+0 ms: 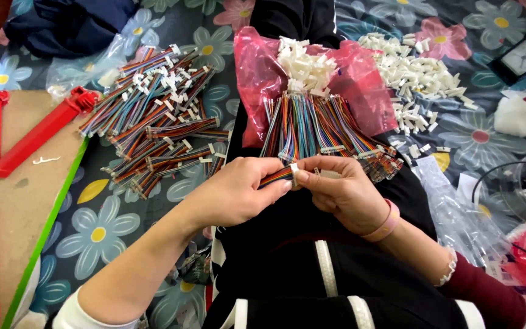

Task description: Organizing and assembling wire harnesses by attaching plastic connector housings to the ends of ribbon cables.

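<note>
Ribbon cable (277, 176), a short rainbow-striped length, sits pinched in my left hand (234, 194), while my right hand (341, 189) clamps its grip on the small white connector (294, 170) at the cable's end, both over my lap. I judge I am seating the connector. Next calls for a straight, firm push, then laying it on the finished pile (153, 109).
</note>
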